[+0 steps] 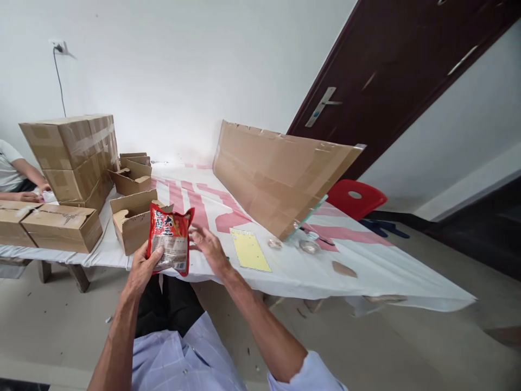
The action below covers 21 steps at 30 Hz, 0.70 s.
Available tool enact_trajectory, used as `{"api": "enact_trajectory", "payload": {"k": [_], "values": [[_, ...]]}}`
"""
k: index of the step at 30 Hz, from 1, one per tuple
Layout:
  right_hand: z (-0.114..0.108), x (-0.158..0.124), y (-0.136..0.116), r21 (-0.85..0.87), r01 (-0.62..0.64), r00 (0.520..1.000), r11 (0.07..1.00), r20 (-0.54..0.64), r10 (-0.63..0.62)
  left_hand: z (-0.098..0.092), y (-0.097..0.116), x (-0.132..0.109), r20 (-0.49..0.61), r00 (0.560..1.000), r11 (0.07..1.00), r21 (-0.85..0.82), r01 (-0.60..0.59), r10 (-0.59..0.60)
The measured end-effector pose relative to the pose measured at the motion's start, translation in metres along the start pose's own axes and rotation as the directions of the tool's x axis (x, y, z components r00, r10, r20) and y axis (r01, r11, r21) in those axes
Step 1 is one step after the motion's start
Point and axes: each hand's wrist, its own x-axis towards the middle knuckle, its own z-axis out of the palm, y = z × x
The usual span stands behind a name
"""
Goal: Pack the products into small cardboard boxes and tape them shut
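My left hand (143, 267) grips a red food packet (170, 238) by its lower left edge and holds it upright just above the near edge of the table (366, 266). Fingers spread, my right hand (209, 247) hovers beside the packet's right side; whether it touches the packet I cannot tell. An open small cardboard box (132, 220) stands directly behind the packet.
A long flattened cardboard sheet (277, 174) stands on edge across the table. A yellow sheet (249, 250) lies near my right hand. Sealed cartons (73, 155) are stacked at the left, where another person's arm (24, 182) rests. A red stool (355, 198) stands beyond the table.
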Motion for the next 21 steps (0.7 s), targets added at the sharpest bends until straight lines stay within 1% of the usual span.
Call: {"api": "enact_trajectory", "payload": {"k": [2, 3, 5, 8, 10, 13, 17, 19, 21], "values": [[0.013, -0.012, 0.008, 0.016, 0.016, 0.998, 1.000, 0.064, -0.017, 0.004, 0.003, 0.001, -0.037, 0.997, 0.998, 0.011, -0.062, 0.062], [0.018, -0.016, 0.011, 0.029, 0.031, 0.997, 0.999, 0.069, -0.033, 0.006, 0.005, 0.001, -0.035, 0.996, 0.997, 0.021, -0.076, 0.077], [0.024, -0.021, 0.018, 0.066, 0.048, 0.999, 0.997, 0.021, -0.049, 0.007, 0.007, 0.002, -0.011, 0.996, 0.995, 0.042, -0.085, 0.086], [0.025, -0.020, 0.032, 0.108, 0.024, 0.997, 0.994, -0.080, -0.016, 0.004, 0.003, 0.006, 0.014, 0.998, 0.996, 0.069, -0.062, 0.061], [0.022, -0.019, 0.048, 0.111, 0.009, 0.991, 0.994, -0.133, 0.006, 0.000, -0.007, 0.010, 0.016, 1.000, 0.997, 0.076, -0.028, 0.027], [0.019, -0.021, 0.078, 0.116, -0.015, 0.981, 0.993, -0.188, 0.037, -0.003, -0.029, 0.017, 0.016, 1.000, 0.998, 0.066, 0.017, -0.018], [0.016, -0.028, 0.116, 0.114, -0.107, 0.959, 0.988, -0.250, 0.132, -0.005, -0.060, 0.023, 0.001, 0.997, 0.996, 0.052, 0.075, -0.075], [0.015, -0.029, 0.126, 0.111, -0.139, 0.949, 0.984, -0.268, 0.165, -0.007, -0.072, 0.024, -0.014, 0.995, 0.994, 0.041, 0.103, -0.103], [0.015, -0.029, 0.131, 0.118, -0.149, 0.947, 0.982, -0.270, 0.176, -0.010, -0.079, 0.025, -0.027, 0.993, 0.992, 0.032, 0.120, -0.119]]}}
